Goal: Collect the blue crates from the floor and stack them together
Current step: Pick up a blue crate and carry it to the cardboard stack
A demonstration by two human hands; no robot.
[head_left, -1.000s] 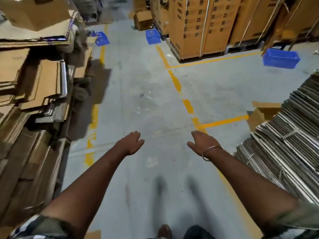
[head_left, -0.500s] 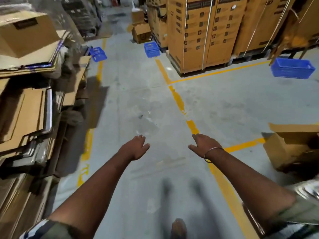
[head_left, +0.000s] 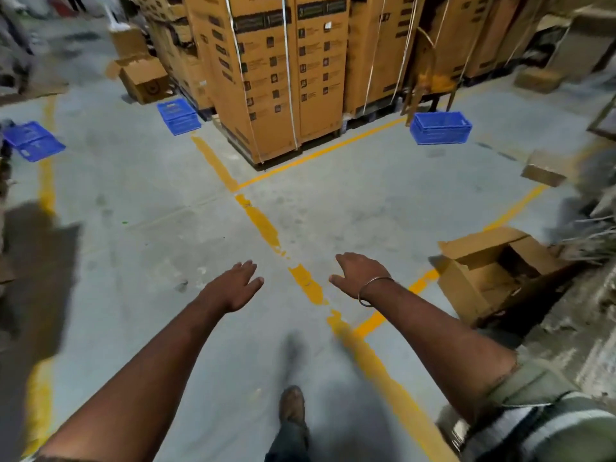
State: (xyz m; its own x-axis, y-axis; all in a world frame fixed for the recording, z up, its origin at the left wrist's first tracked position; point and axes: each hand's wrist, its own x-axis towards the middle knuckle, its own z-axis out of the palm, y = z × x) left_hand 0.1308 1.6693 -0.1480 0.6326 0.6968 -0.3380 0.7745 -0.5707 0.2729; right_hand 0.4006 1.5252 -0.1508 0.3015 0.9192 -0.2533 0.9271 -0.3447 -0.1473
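Three blue plastic crates lie apart on the grey warehouse floor. One blue crate [head_left: 440, 127] sits upright at the far right beside a yellow line. A second blue crate [head_left: 179, 116] rests by the corner of the tall carton stack. The third blue crate [head_left: 32, 141] lies tilted at the far left edge. My left hand [head_left: 235, 285] and my right hand [head_left: 360, 274], with a metal bangle on its wrist, are stretched forward over the floor, fingers apart and holding nothing, far short of all the crates.
A tall strapped stack of brown cartons [head_left: 286, 71] stands ahead in the middle. An open cardboard box [head_left: 493, 271] lies close on the right, another open box [head_left: 143, 78] at the back left. Yellow floor lines [head_left: 263, 225] cross in front of me. My shoe [head_left: 292, 405] is below.
The view has advanced along the aisle and turned right; the crates and carton stack appear nearer. The cardboard piles on the left have dropped out of view. Both hands stay outstretched and empty.
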